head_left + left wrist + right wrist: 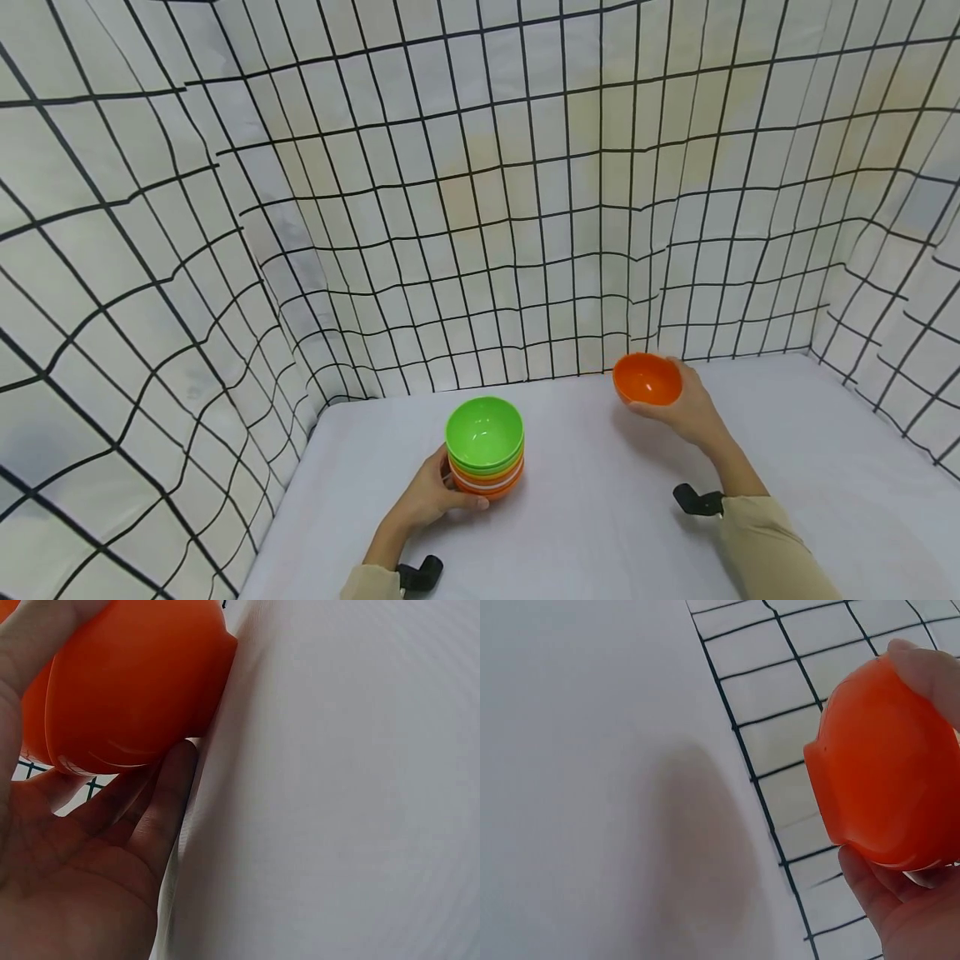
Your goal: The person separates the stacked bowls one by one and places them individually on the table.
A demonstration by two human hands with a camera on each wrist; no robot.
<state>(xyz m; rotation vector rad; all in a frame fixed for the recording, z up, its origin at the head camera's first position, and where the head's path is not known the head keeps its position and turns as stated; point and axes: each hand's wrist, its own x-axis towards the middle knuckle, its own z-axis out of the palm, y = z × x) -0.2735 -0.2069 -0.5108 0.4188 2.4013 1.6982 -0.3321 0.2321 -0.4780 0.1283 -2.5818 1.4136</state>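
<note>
With thumb and fingers partly spread round its sides, the right hand (692, 408) held an orange bowl (647, 379) above the table (577, 500), right of and beyond the upright bowl stack (486, 446) that the left hand (431, 500) gripped low.

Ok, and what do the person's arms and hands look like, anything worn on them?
Both sleeves are light beige. At each cuff sits a small, angled black device, likely the wrist camera. The hands are bare, without gloves.
</note>
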